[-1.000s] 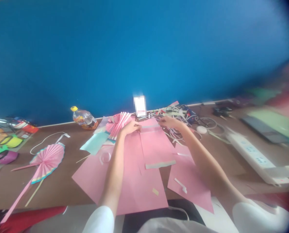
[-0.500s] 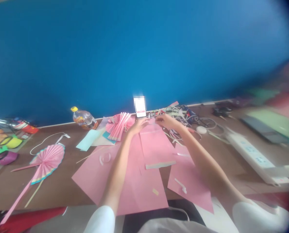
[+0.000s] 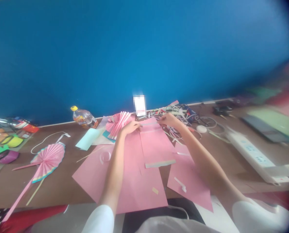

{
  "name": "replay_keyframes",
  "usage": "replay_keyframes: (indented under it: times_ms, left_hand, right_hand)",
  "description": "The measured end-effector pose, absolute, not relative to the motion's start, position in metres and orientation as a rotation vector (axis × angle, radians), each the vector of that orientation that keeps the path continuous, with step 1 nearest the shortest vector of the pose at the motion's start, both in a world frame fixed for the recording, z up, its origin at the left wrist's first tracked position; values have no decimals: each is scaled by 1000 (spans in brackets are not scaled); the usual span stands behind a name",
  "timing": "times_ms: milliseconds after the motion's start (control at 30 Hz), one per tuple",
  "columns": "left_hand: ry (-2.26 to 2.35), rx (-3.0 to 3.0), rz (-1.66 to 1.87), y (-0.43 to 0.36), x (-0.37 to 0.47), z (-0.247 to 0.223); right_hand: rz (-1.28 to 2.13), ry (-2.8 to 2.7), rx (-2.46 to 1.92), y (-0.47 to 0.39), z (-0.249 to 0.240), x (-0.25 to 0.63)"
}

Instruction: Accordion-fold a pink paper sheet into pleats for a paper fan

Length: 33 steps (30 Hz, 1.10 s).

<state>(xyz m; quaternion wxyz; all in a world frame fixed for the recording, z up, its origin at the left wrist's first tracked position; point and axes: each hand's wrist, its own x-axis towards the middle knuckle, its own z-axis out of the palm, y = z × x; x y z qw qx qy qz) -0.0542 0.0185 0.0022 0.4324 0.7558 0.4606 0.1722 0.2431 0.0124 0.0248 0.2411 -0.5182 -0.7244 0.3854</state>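
A pink paper sheet (image 3: 157, 145) lies lengthwise in front of me, over larger pink sheets (image 3: 137, 194). A thin pale strip (image 3: 150, 124) crosses it near its far edge. My left hand (image 3: 131, 127) is at the far left corner of the sheet, its fingers bent together on the edge. At the far right corner my right hand (image 3: 168, 120) pinches the edge with thumb and fingers. The fingertips are small and partly hidden. Along the near edge of the sheet runs another pale strip (image 3: 160, 164).
A pleated pink fan (image 3: 48, 158) lies on the left, and another pleated piece (image 3: 117, 125) behind my left hand. A bottle (image 3: 84, 118), a bright phone screen (image 3: 140, 106), tangled cables and strips (image 3: 180, 113) line the wall. A power strip (image 3: 252, 153) is on the right.
My left hand has moved left and slightly nearer, to the corner of the sheet. My right hand has shifted slightly right. More of the sheet's far end and its pale strip now shows.
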Motion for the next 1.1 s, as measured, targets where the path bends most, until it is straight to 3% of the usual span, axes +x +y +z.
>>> replay_keyframes:
  times_ms: [167, 367, 600, 1100]
  left_hand:
    - [1199, 1950, 399, 16, -58, 6]
    - [1208, 1903, 725, 13, -53, 13]
    - [1328, 1958, 469, 14, -55, 7]
    - [1273, 2004, 358, 14, -51, -5]
  right_hand:
    - [1100, -2011, -1477, 16, 15, 246]
    - [1107, -1989, -1497, 15, 21, 245]
    - [979, -2125, -1638, 19, 14, 248]
    - [963, -2225, -1882, 17, 10, 239]
